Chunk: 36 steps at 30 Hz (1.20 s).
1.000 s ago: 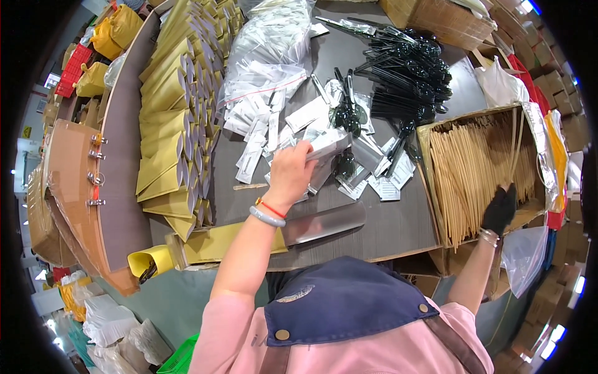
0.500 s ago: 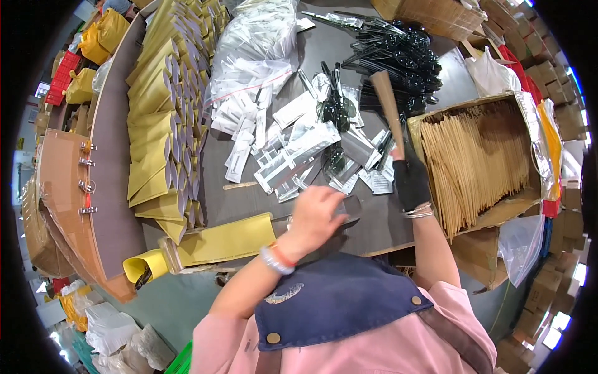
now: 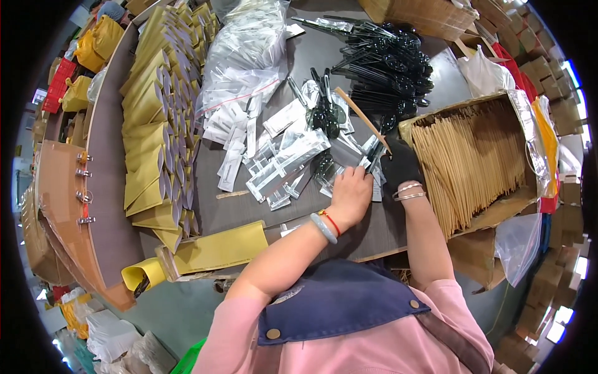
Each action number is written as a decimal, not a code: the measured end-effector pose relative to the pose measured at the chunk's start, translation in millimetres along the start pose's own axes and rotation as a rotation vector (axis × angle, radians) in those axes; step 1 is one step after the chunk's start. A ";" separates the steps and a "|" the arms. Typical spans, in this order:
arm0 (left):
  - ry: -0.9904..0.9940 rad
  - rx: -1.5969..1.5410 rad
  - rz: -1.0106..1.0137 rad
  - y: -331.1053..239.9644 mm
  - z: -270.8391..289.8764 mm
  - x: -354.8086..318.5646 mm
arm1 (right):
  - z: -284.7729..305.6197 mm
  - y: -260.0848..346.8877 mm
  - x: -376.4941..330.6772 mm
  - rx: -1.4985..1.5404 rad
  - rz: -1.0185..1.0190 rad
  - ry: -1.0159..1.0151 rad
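My right hand (image 3: pixel 402 165), in a black glove, is closed around the lower end of a thin brown wooden-looking stick (image 3: pixel 360 115). The stick slants up and left over the black plastic spoons. Next to the glove, my left hand (image 3: pixel 353 193) is bare, with its fingers bent together at the edge of a heap of small silver and white packets (image 3: pixel 288 159). What its fingertips grip, if anything, is hidden. A few dark spoons (image 3: pixel 324 118) lie on these packets. To the right, an open cardboard box (image 3: pixel 459 234) holds many similar brown sticks (image 3: pixel 467 165).
Yellow paper sleeves (image 3: pixel 149 124) stand in rows at the left. A clear bag of white packets (image 3: pixel 243 62) lies at the back, beside piled black spoons (image 3: pixel 389 68). One yellow sleeve (image 3: pixel 218 248) lies along the table's front edge. A carton (image 3: pixel 417 15) stands at the far right.
My left hand has moved right and forward to the packets beside my glove. The stick in my right hand has tipped further left and turned its narrow side.
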<state>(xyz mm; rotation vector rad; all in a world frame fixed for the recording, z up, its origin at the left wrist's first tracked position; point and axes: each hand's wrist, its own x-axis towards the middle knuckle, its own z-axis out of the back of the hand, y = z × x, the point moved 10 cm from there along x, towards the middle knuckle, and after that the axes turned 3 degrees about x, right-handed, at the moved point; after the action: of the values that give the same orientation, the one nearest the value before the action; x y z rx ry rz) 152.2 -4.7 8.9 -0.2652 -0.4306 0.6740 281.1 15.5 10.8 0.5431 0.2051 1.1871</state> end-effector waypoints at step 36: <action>0.194 -0.014 0.290 112.5 142.3 -192.7 | -43.5 108.6 -124.8 -0.059 0.664 0.555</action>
<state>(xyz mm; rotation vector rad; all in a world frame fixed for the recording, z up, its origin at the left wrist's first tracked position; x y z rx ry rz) -109.8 -31.4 35.0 -0.4074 -0.2123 0.9197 126.4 -57.6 12.4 0.2119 0.4840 1.9765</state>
